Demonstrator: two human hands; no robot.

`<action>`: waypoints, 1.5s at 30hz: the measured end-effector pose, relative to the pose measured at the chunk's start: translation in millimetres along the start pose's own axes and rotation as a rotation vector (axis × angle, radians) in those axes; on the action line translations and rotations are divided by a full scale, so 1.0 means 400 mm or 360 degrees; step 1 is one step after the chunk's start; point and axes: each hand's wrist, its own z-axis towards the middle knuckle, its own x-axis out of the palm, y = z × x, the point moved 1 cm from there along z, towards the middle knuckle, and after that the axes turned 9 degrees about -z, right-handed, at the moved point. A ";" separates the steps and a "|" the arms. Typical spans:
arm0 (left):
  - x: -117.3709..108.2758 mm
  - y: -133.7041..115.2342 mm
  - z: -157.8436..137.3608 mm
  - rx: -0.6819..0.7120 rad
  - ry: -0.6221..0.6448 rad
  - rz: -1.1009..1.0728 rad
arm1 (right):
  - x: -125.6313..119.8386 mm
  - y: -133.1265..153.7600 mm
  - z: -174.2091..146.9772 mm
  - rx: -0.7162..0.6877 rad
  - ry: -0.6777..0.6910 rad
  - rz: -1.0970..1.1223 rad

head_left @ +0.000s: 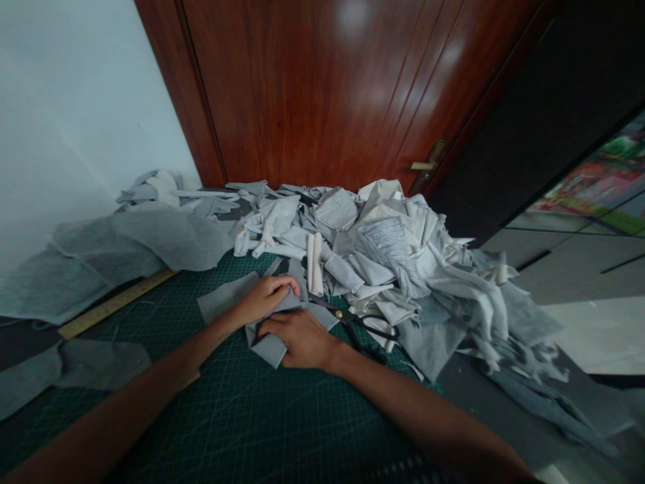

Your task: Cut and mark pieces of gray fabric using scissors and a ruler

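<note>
Both hands work on a piece of grey fabric lying on the green cutting mat. My left hand has its fingers curled over the cloth's upper part. Lower and to the right, my right hand closes on a folded part of the same fabric, its fingertips partly hidden in the cloth. Just right of my hands lies a pair of black-handled scissors, partly among the scraps. Another flat grey piece spreads out to the left beside my left hand.
A large heap of grey and off-white fabric scraps covers the back and right. Larger grey cloth lies at the left by the wall, above a wooden ruler. Another grey piece sits lower left. Behind stands a brown door.
</note>
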 end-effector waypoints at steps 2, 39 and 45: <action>0.001 0.000 -0.001 0.0004 -0.0008 -0.0002 | 0.000 0.000 0.000 0.0006 0.0006 -0.0011; 0.002 -0.007 0.001 0.0011 -0.0019 -0.0013 | -0.009 0.005 0.002 0.0041 0.0043 0.0024; 0.002 -0.005 0.001 0.0022 -0.0009 0.0003 | -0.006 0.002 -0.001 0.0034 0.0037 0.0020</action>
